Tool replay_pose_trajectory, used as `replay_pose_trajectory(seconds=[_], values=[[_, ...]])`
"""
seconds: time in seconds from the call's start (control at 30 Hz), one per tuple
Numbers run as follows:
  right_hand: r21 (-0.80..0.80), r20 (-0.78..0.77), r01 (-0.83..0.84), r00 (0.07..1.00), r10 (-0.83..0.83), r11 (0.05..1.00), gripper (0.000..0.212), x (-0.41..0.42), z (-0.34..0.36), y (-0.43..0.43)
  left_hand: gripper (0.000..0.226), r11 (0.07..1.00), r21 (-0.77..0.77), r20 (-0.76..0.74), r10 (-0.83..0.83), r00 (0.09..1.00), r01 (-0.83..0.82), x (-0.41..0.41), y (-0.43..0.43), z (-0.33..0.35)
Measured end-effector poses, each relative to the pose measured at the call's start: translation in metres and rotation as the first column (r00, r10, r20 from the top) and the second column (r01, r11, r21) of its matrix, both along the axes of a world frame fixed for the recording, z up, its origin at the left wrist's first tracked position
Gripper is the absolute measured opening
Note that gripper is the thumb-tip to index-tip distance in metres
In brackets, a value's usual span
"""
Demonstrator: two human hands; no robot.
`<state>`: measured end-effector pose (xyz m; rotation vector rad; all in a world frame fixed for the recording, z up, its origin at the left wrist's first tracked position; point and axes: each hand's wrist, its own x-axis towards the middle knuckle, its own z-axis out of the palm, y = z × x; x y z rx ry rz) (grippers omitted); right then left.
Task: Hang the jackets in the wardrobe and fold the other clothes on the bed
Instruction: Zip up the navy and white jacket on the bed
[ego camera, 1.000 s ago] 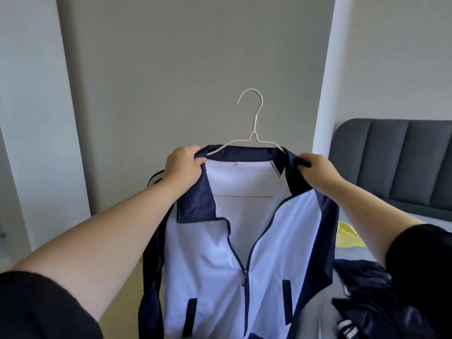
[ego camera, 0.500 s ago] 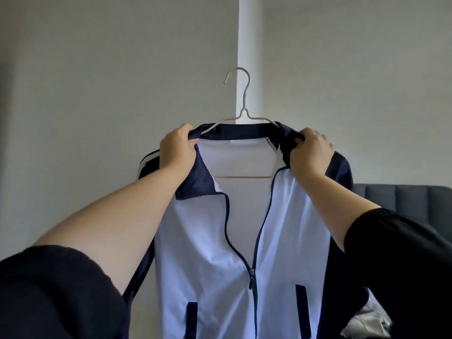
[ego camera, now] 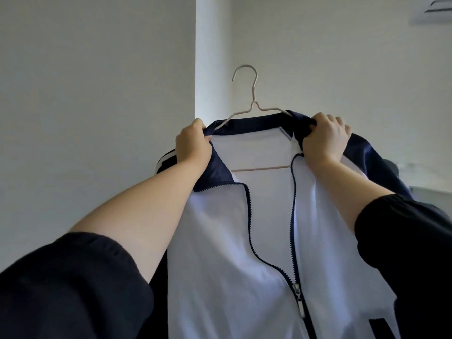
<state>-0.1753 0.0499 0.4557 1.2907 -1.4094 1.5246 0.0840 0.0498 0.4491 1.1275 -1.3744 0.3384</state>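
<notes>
Head view: both hands up at mid-frame, holding one jacket (ego camera: 215,253) on a wire hanger (ego camera: 254,99).

- left hand (ego camera: 193,144): fingers curled over the navy collar (ego camera: 254,121) at its left end, thumb on the front, gripping the cloth right where the hanger's left arm runs under the collar. Can't tell if the wire itself is in the grip.
- right hand (ego camera: 324,139): fingers curled tight over the collar's right end, cloth bunched under them. Hanger's right arm disappears into that bunch.
- jacket: white front, navy collar and shoulders, hangs from centre frame down to the bottom edge, front facing the camera. Zip (ego camera: 249,216) open at the top, the two sides meeting at the pull (ego camera: 297,293) in the lower centre.
- hanger: inside the jacket shoulders, hook upright above the collar, free in the air. Bottom bar (ego camera: 259,168) shows through the open neck.
- black sleeves (ego camera: 73,289) pushed up on both forearms, lower left and lower right.
- behind: plain pale wall (ego camera: 97,69), brighter vertical strip (ego camera: 212,57) top centre, air-conditioning unit (ego camera: 433,11) cut off at the upper right corner.
</notes>
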Motion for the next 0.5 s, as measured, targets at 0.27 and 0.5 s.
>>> replay_pose_trajectory(seconds=[0.27,0.5], values=[[0.316,-0.045,0.069,0.997,-0.058,0.946,0.024,-0.035,-0.158,-0.087,0.003,0.952,0.307,0.022,-0.017,1.0,0.01,-0.036,-0.099,-0.161],[0.545,-0.129,0.125,0.989,-0.065,0.829,0.027,-0.05,-0.291,-0.16,0.006,0.834,0.52,0.298,0.026,0.954,-0.185,-0.044,-0.182,-0.29]])
